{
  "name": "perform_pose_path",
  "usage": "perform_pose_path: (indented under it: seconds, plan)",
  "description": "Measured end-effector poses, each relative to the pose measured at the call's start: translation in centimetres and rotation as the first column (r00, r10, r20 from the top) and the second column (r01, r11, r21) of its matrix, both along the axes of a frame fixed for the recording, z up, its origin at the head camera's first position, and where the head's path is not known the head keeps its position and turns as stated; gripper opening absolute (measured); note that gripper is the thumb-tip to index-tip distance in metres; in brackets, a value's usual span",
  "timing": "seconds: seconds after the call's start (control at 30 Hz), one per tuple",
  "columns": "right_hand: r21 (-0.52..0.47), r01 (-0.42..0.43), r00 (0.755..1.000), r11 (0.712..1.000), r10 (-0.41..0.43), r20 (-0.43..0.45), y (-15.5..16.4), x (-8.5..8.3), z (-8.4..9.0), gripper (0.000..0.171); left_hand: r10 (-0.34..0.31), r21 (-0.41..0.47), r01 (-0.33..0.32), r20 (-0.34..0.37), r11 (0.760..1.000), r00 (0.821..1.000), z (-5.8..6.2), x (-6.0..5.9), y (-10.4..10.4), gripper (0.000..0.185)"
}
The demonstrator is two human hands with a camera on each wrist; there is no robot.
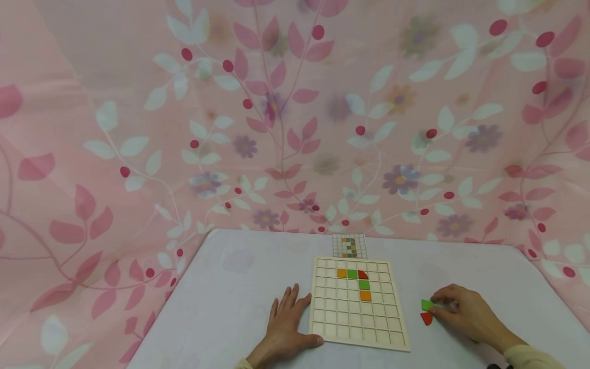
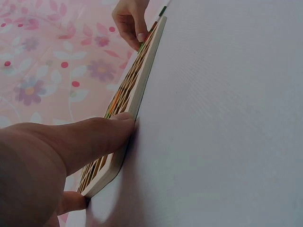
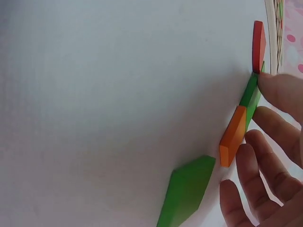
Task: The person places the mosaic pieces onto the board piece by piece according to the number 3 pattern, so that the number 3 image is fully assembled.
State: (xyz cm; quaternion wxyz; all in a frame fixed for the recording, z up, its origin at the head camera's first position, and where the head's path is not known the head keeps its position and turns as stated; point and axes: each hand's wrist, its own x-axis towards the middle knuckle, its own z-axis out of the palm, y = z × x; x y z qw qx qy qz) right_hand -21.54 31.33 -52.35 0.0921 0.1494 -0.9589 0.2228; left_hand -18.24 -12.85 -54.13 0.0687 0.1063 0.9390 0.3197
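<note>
Right hand [image 1: 465, 312] down on the white table [image 1: 239, 297] right of the board, fingertips curled onto a green tile [image 1: 427, 305], thumb and forefinger seemingly pinching its edge in the right wrist view, though grip not fully clear. Just nearer than that tile, a red tile [image 1: 426, 318], touching or almost so; by the fingers too, an orange tile [image 3: 233, 135] and a second green tile [image 3: 186, 191], both loose on the table. Left hand [image 1: 288, 323] flat and relaxed, fingers straight, thumb pressed along the near left edge of the wooden grid board [image 1: 322, 328], steadying it. On the board, only five cells filled, all in the far half: orange, green and red in a row, then green and orange running nearward below. Most cells bare; judged against the small pattern card [image 1: 350, 246] lying just beyond the board's far edge, work roughly at an early-to-middle stage, several tiles left to seat. Green tile well apart from the filled cells, off to their right.
</note>
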Motion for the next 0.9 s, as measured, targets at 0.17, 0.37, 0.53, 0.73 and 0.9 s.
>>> perform_pose_path:
  seconds: [0.17,0.37,0.53,0.73,0.9]
  plan:
    - [-0.003,0.005,1.0,1.0,-0.006,-0.024,-0.16,0.01,0.0,0.022,0.004,0.0,-0.004,-0.004,1.0,1.0,0.11,0.06,0.08,0.099]
    - [0.011,0.01,1.0,1.0,-0.01,0.0,-0.31,0.05,0.08,0.021,0.001,-0.004,-0.001,-0.01,1.0,1.0,0.13,0.09,-0.02,0.1]
    - [0.017,0.018,1.0,1.0,-0.018,0.023,-0.56,0.03,0.26,0.021,0.0,0.001,0.0,-0.008,1.0,1.0,0.17,0.09,-0.11,0.1]
    - [0.023,0.035,0.997,0.999,-0.037,0.067,-0.64,0.1,0.23,0.021,0.003,-0.006,-0.003,-0.008,1.0,1.0,0.12,0.03,-0.13,0.1]
    - [0.025,0.046,0.997,0.999,-0.047,0.068,-0.64,0.2,0.27,0.02,0.002,-0.007,-0.002,-0.005,1.0,1.0,0.08,0.1,-0.08,0.099]
